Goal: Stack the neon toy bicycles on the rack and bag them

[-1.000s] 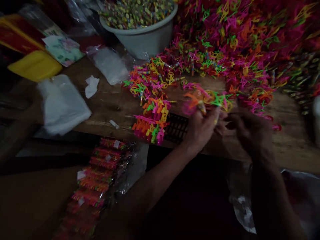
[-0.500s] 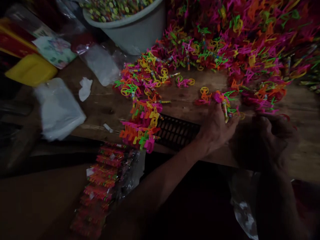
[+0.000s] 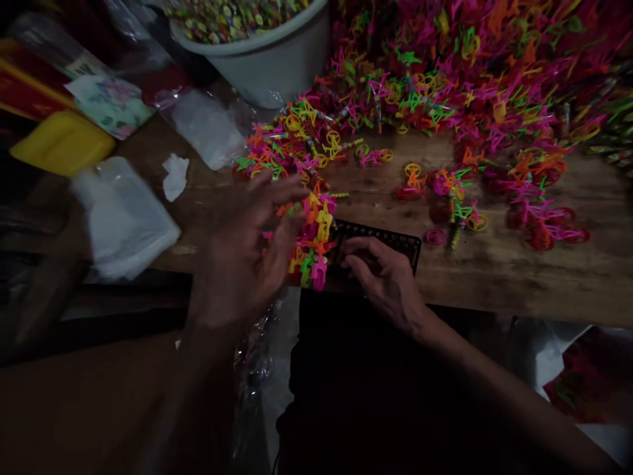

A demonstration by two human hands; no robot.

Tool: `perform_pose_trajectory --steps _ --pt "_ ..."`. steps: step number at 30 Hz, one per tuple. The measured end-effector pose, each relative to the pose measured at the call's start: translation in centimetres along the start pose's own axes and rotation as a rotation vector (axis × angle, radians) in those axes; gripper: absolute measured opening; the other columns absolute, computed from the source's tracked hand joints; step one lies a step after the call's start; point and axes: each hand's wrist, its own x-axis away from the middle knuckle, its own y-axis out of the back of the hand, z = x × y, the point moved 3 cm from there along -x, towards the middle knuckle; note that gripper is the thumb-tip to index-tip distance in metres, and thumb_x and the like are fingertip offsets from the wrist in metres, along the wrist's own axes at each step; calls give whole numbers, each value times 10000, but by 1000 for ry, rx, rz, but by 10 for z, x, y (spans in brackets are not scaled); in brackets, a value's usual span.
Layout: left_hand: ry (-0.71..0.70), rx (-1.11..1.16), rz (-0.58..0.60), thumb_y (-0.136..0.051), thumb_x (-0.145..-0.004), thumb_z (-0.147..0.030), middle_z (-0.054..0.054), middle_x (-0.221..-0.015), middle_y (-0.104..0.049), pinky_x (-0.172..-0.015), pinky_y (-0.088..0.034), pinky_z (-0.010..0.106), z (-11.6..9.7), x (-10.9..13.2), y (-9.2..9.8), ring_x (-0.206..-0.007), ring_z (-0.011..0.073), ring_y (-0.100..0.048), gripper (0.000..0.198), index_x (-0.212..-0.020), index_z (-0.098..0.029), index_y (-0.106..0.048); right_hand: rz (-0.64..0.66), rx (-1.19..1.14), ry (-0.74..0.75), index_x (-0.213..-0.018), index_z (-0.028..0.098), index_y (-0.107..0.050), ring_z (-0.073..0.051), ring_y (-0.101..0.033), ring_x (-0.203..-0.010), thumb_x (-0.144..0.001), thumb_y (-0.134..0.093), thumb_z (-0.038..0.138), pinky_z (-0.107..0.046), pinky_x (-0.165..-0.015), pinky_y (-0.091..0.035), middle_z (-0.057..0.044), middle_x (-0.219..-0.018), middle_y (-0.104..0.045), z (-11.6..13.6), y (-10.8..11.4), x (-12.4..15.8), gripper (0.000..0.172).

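- Both your hands have left the loose toys at 3 o'clock, where they were half a second ago, and come back to the near table edge.
- Your left hand [image 3: 242,264] is spread, fingers released and slightly blurred; the fingertips touch the left side of the row of standing plastic toys [image 3: 310,237]. No grasp visible.
- Your right hand [image 3: 388,280] lies palm down, fingers loosely extended, resting on the black slotted rack [image 3: 395,241]; it grips nothing that shows.
- Row of toys: pink, orange, yellow and green pieces packed upright on the left end of the rack, at the near edge of the wooden table [image 3: 519,277], between your two hands.
- Small cluster of toys [image 3: 452,198], the bunch you had in hand earlier, now lies on bare wood at 2 o'clock from the right hand, well apart from it.
- Large heap of loose neon toys [image 3: 469,66] fills 12 to 2 o'clock.
- White tub [image 3: 267,63] of small multicoloured pieces stands at 11 o'clock, beside the heap.
- Clear plastic bags [image 3: 121,218] at 9 o'clock; yellow lid-like object [image 3: 62,142] at 10 o'clock.
- Lighting dim; fine detail of individual toys cannot be told.
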Motion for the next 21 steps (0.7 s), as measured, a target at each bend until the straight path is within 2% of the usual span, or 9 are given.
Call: perform_pose_trajectory --steps 3,6,8,13,15,21 --pt "-114 -45 64 -558 -1025 -329 100 -1516 -622 -1281 -329 576 22 30 -18 -1514 297 -472 301 -1282 -198 -642 34 -183 -136 -1031 209 -686 -150 -729 -828 -905 -660 345 -276 -753 -592 -36 -980 -767 -14 -16 -12 187" --pt "-171 -109 56 -579 -993 -283 143 -1550 -581 -1288 -247 646 26 46 -38 -1524 338 -454 289 -1271 -207 -600 45 -256 -185 -965 225 -708 -148 -709 -793 -857 -737 377 -287 -777 -591 -5 -886 -753 -18 -18 -18 189" --pt "-170 -113 21 -585 -965 -248 146 -1564 -566 -1294 -225 647 25 50 -44 -1529 336 -447 322 -1285 -223 -569 31 -297 -208 -937 230 -732 -146 -698 -772 -825 -783 415 -288 -773 -589 4 -853 -750 -20 -17 -21 223" --pt "-159 -87 -31 -631 -913 -227 165 -1515 -604 -1271 -305 621 23 48 -44 -1490 349 -495 297 -1201 -212 -565 -7 -337 -218 -849 236 -772 -151 -709 -771 -732 -867 533 -301 -788 -603 3 -861 -776 -23 -17 -26 334" --pt "-158 -73 -34 -639 -924 -245 170 -1500 -616 -1251 -343 614 24 45 -41 -1466 351 -520 267 -1180 -206 -575 7 -368 -257 -824 235 -769 -153 -714 -731 -718 -876 553 -311 -764 -618 8 -806 -768 -22 -18 -28 351" --pt "-166 -45 22 -651 -926 -307 89 -1422 -674 -1179 -453 558 31 31 -34 -1394 346 -573 230 -1148 -251 -669 34 -508 -334 -830 215 -694 -127 -688 -597 -668 -925 542 -271 -636 -615 33 -671 -729 -19 -21 -31 432"
